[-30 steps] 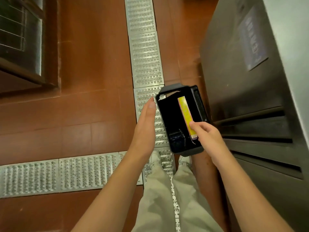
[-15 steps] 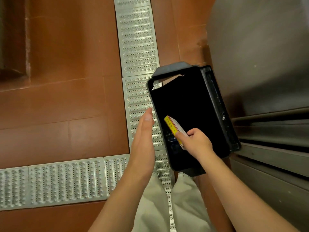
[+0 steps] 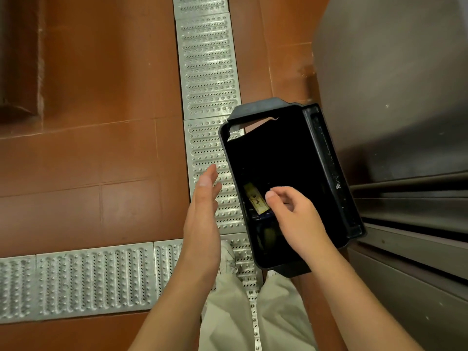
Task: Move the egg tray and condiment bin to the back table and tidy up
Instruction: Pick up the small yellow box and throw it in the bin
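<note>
Item: black plastic bin (image 3: 326, 158) — tall, open-topped, standing on the red tile floor (image 3: 106, 148) at my feet, hard against the steel cabinet (image 3: 395, 97) on my right and half over the metal drain grate (image 3: 210, 72). Whether this is the condiment bin of the task or a waste bin I cannot tell; its depth and place on the floor suggest waste.

Contents: one yellow packet (image 3: 255, 198), lying tilted in the dark bottom, with darker scraps beneath it that I cannot make out.

My right hand (image 3: 296, 219): above the bin's opening, fingers loosely curled, thumb and forefinger apart, holding nothing — the packet lies below it, not touching.

My left hand (image 3: 205, 214): flat and straight-fingered, edge-on over the grate, just beside the bin's left wall, touching nothing that I can see.

Also present: my pale trousers (image 3: 240, 320) and the toe of a light shoe (image 3: 228, 252) on the grate.

Progress, as I judge it: this reads as the tidying part — a loose packet is in the bin. The egg tray is not in view, nor the back table, so I cannot say whether either item has been moved. If this bin is the condiment bin, it is on the floor and the carry is left to do; if not, what is left lies outside this view.
</note>
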Demonstrator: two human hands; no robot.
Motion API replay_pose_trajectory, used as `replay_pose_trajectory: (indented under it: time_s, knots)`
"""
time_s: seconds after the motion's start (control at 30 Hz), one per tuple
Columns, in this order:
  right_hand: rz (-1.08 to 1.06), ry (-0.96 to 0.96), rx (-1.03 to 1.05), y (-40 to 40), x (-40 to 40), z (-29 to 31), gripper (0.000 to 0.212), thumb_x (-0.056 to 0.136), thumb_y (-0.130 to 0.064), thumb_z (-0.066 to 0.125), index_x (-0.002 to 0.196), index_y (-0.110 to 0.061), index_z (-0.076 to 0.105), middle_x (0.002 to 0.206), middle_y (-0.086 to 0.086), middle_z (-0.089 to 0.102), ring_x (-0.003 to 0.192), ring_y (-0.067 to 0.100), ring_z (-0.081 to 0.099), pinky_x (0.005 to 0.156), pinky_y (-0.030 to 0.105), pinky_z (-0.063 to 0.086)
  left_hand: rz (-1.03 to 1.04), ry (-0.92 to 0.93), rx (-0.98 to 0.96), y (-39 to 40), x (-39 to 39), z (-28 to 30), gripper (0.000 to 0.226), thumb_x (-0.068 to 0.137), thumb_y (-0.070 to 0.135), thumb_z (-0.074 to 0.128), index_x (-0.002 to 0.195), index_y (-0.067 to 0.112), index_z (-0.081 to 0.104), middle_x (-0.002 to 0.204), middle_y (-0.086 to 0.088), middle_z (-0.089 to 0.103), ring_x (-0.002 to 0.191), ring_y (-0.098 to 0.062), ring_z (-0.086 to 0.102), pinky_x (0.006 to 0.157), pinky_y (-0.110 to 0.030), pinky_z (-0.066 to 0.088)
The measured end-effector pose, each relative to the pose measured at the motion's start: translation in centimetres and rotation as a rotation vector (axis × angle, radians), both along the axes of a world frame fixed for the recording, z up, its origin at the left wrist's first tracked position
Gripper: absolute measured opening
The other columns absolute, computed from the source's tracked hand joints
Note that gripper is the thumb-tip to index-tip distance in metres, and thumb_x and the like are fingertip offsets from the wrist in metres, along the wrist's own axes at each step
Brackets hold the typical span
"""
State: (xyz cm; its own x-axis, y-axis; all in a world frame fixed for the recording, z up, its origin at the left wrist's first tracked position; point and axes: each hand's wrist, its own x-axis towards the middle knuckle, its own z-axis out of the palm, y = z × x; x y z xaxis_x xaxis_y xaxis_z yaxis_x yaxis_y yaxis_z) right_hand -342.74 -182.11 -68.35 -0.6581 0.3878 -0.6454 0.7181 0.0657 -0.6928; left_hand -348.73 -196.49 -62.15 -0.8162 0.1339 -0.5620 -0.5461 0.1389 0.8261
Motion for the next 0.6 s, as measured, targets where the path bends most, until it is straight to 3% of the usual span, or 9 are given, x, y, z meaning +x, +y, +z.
replay_pose_trajectory:
  time_s: [0.1,0.2,0.37,0.43,0.53,0.6]
  knots:
    - [-0.054,0.053,-0.08,-0.2,-0.8,2.7,0.041,0.094,-0.048,0.055,0.131,-0.03,0.057,0.109,-0.021,0.063,0.102,-0.009,0.058,0.08,0.011,0.043,-0.028,0.001,-0.01,0.4,-0.7,1.8,0.075,0.077,0.079,0.031,0.141,0.044,0.046,0.136,0.029,0.053,0.128,0.008,0.047,0.118,-0.039,0.028]
    - [-0.082,0.118,-0.151,-0.4,-1.9,5.5,0.05,0.094,-0.051,0.052,0.141,-0.03,0.051,0.116,-0.024,0.061,0.112,-0.007,0.055,0.102,0.026,0.046,-0.065,-0.01,0.003,0.8,-1.5,4.2,0.077,0.071,0.085,0.031,0.139,0.052,0.044,0.131,0.036,0.051,0.133,0.005,0.041,0.119,-0.042,0.024]
    - [-0.087,0.245,-0.193,0.3,-4.3,11.8,0.08,0.072,-0.079,0.042,0.14,-0.037,0.051,0.134,-0.018,0.059,0.125,-0.005,0.051,0.112,0.037,0.04,-0.152,0.089,0.017,1.8,-3.3,10.3,0.081,0.072,0.091,0.029,0.143,0.054,0.036,0.147,0.03,0.04,0.138,0.007,0.033,0.12,-0.042,0.02]
    - [-0.081,0.312,-0.202,0.9,-5.5,15.1,0.075,0.073,-0.08,0.042,0.136,-0.041,0.054,0.134,-0.02,0.06,0.126,-0.006,0.05,0.113,0.037,0.039,-0.157,0.145,0.047,2.1,-4.2,13.2,0.088,0.069,0.094,0.031,0.145,0.051,0.035,0.149,0.027,0.041,0.139,0.004,0.033,0.12,-0.044,0.02]
    - [-0.045,0.405,-0.197,1.8,-7.1,20.5,0.043,0.076,-0.076,0.042,0.109,-0.058,0.061,0.12,-0.028,0.065,0.116,-0.014,0.054,0.106,0.029,0.042,-0.18,0.211,0.07,3.0,-5.1,18.0,0.096,0.066,0.096,0.032,0.148,0.045,0.034,0.151,0.023,0.04,0.14,0.003,0.032,0.12,-0.044,0.019]
    - [-0.031,0.454,-0.194,2.2,-7.7,24.4,0.041,0.075,-0.077,0.043,0.106,-0.056,0.06,0.115,-0.033,0.065,0.112,-0.017,0.054,0.104,0.024,0.043,-0.2,0.255,0.077,3.4,-5.2,21.5,0.098,0.068,0.095,0.032,0.15,0.041,0.032,0.152,0.022,0.038,0.141,0.002,0.032,0.121,-0.043,0.019]
